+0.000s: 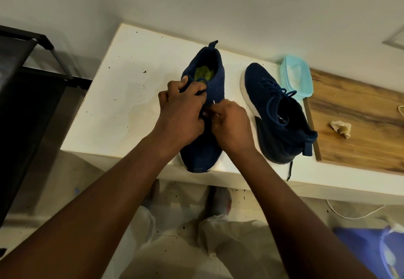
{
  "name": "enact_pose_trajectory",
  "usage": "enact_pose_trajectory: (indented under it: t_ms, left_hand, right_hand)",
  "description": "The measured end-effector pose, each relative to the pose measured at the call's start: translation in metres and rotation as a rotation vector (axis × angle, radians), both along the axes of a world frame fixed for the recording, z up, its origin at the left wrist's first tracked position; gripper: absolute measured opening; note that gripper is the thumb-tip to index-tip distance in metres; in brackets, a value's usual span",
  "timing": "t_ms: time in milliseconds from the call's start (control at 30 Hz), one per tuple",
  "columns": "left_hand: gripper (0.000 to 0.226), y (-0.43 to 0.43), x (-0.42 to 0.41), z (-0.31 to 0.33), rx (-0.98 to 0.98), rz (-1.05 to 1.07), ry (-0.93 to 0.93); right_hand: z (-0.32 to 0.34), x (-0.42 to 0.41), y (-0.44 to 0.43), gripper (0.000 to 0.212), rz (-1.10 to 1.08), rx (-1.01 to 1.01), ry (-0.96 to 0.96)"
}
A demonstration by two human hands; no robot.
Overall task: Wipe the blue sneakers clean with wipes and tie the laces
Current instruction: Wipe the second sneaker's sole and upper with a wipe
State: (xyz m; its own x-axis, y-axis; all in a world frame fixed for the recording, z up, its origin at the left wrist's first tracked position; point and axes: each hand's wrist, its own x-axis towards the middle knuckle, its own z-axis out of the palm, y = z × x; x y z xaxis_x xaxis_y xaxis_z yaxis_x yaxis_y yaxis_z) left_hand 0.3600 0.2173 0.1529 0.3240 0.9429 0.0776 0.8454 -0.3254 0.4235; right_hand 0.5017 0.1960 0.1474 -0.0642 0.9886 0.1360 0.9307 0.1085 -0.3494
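Two dark blue sneakers with white soles stand on a white table (113,95). The left sneaker (213,70) points its toe toward me, heel away, with a green insole showing inside. My left hand (183,108) grips a blue lace loop over its tongue. My right hand (231,123) pinches the lace beside it, fingers curled; the knot itself is hidden under both hands. The right sneaker (275,112) lies to the right, toe away from me, with its laces loose on top. A crumpled used wipe (341,127) lies on the wooden board.
A light blue plastic tub (297,77) of wipes stands behind the right sneaker. A wooden board (360,108) covers the table's right end. A black rack (26,77) stands at the left. Dark specks dot the table and floor. A white cable (354,213) lies below the table.
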Motion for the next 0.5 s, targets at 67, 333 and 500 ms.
enact_pose_trajectory:
  t_ms: [67, 333, 500]
  left_hand:
    - [0.061, 0.001, -0.001, 0.001, 0.0, -0.005, 0.004]
    - [0.056, 0.009, -0.013, -0.001, 0.08, -0.016, -0.092]
    - [0.043, 0.021, -0.033, -0.001, 0.122, -0.024, -0.225]
  right_hand:
    - [0.006, 0.011, 0.001, 0.02, 0.037, -0.111, 0.079]
    - [0.007, 0.007, -0.001, 0.014, -0.039, -0.039, 0.07]
    - [0.023, 0.033, -0.013, 0.009, 0.119, -0.363, 0.264]
